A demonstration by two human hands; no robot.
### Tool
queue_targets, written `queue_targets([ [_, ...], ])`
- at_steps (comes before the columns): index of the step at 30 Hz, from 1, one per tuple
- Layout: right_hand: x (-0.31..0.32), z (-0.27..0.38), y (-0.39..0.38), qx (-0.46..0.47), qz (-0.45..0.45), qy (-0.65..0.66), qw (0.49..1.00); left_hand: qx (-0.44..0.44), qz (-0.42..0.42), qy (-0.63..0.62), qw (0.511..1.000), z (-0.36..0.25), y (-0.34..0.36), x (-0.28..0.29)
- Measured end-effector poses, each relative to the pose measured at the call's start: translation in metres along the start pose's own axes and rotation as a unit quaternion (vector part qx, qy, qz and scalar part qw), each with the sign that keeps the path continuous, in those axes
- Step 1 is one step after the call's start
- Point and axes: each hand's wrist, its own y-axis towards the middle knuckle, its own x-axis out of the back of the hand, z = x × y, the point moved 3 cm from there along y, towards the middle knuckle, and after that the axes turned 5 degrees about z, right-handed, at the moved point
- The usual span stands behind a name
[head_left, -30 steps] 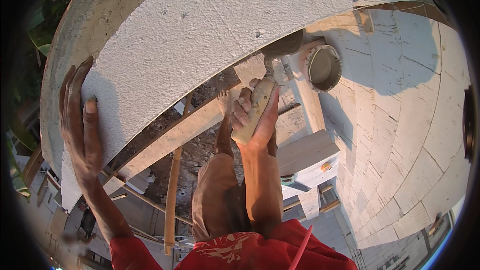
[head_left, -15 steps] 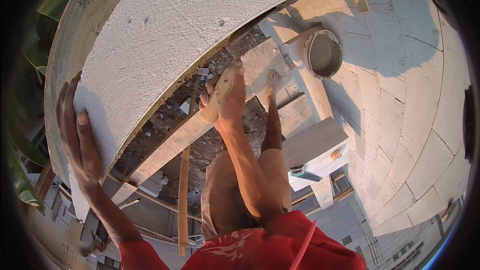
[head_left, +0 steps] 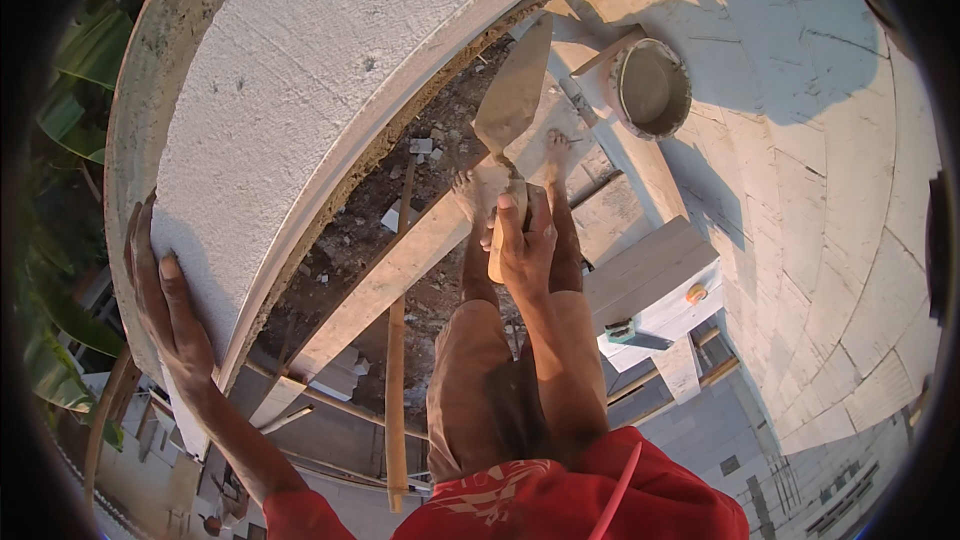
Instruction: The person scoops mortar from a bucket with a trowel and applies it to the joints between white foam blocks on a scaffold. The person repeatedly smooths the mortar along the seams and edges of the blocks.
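My left hand point(head_left: 170, 305) rests at the left end of a curved, rough white band point(head_left: 270, 70), fingers stretched along its surface beside a grey, mortar-coloured curved rim point(head_left: 150, 110). In my right hand point(head_left: 525, 245), centre, is a trowel point(head_left: 510, 90), gripped by its pale wooden handle; the pointed, mortar-smeared blade angles up and away from me, beside the band's inner edge. Right of the blade stands a round bucket point(head_left: 650, 87) of grey mix. Below the trowel are my two bare feet, by a sloping wooden plank point(head_left: 360, 310).
Rubble point(head_left: 350, 240) lies below the planks and a bamboo pole point(head_left: 395, 410). At right are a pale block wall point(head_left: 820, 240) and a grey board point(head_left: 650, 270) with small tools. Leaves point(head_left: 75, 70) border the left. A small figure of another person point(head_left: 220, 510) is at lower left.
My right hand has swung the trowel round; its blade now shows fully. My left hand has slid slightly down the band. The view has shifted, and both feet show.
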Motion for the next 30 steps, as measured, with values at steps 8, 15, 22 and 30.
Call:
queue_targets([
  [8,0.096,0.021,0.057,-0.087,0.023,0.199,0.976,-0.019,-0.007,0.002,1.000,0.007,0.000,-0.003],
  [15,0.067,0.082,0.154,-0.024,0.081,0.430,0.899,-0.019,-0.033,-0.032,0.999,0.005,0.002,-0.008],
  [22,0.011,0.105,0.103,-0.060,0.127,0.378,0.915,-0.016,-0.007,0.061,0.998,-0.017,0.006,0.001],
  [30,0.120,0.170,-0.047,-0.049,0.154,-0.048,0.986,0.048,0.000,0.049,0.998,-0.022,0.006,0.007],
])
